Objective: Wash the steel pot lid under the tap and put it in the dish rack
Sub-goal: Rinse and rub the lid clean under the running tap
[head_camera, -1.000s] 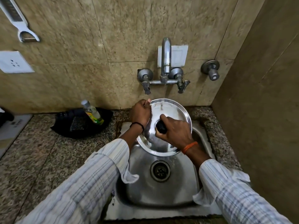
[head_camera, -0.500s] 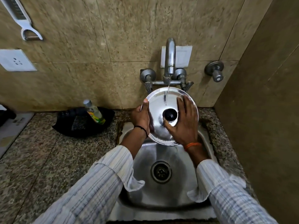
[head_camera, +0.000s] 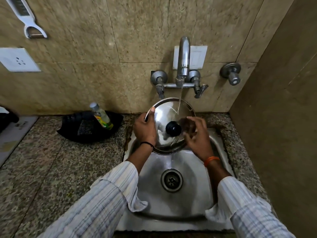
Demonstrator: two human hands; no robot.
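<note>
A round steel pot lid (head_camera: 167,114) with a black knob (head_camera: 173,128) is tilted toward me over the back of the steel sink (head_camera: 193,191). A thin stream from the tap (head_camera: 183,54) lands on its upper right part. My left hand (head_camera: 145,129) grips the lid's left rim, thumb on the edge. My right hand (head_camera: 197,136) lies blurred on the lid's right side, fingers spread over the surface. No dish rack is in view.
A black tray (head_camera: 89,131) with a small bottle (head_camera: 102,116) sits on the granite counter (head_camera: 51,169) left of the sink. A peeler (head_camera: 27,19) and a socket (head_camera: 17,60) are on the wall. A side wall (head_camera: 283,117) closes the right.
The lid tipped up to face me under the stream. My right hand left the knob, spread flat on the lid's right side, and has now slid lower, moving over the surface.
</note>
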